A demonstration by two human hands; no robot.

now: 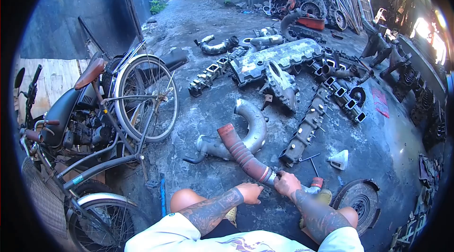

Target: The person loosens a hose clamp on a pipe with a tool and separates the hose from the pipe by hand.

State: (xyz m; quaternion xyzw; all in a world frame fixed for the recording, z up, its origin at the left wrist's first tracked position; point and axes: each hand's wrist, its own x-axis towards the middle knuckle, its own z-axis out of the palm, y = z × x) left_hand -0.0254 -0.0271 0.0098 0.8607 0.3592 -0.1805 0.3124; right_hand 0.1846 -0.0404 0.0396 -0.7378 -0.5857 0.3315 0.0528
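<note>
A red ribbed hose (241,153) with a metal pipe at its lower end lies slantwise in front of me. My right hand (287,185) is closed around the metal pipe just below a clamp. To the left of it, my left hand (250,193) hovers close to the hose, its fingers bent and pointing right; whether anything is between them is too small to tell. Beyond the hose sits a curved grey metal pipe (253,131), partly behind it. A second red end piece (317,182) shows to the right of my right hand.
A bicycle (146,98) and a motorcycle (59,110) stand at left. Ahead lie a large ribbed cover (281,58), a long manifold (307,126) and a white funnel-shaped part (339,159). A round toothed disc (358,202) is near my right knee. Distant people stand up the lane.
</note>
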